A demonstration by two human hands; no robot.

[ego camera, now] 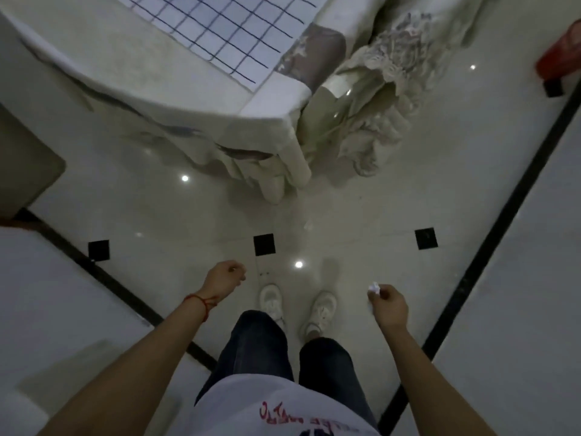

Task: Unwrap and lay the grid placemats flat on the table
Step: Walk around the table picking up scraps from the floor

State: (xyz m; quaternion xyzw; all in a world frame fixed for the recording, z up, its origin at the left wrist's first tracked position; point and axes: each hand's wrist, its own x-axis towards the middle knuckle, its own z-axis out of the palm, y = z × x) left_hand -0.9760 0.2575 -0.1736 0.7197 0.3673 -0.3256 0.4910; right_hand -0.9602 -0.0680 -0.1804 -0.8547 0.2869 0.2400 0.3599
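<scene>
A white placemat with a dark grid (220, 29) lies flat on the table (110, 58), near its front corner, at the top of the view. Both my hands hang low over the floor, well short of the table. My left hand (224, 278) is loosely curled and holds nothing that I can see. My right hand (388, 302) pinches a small crumpled white scrap (374, 287) between its fingertips.
A cream tablecloth drapes off the table's corner (276, 152) down to the glossy tiled floor (345, 209). A chair in a ruffled cover (377, 99) stands to the right of the table. A red object (559, 55) sits at the far right edge.
</scene>
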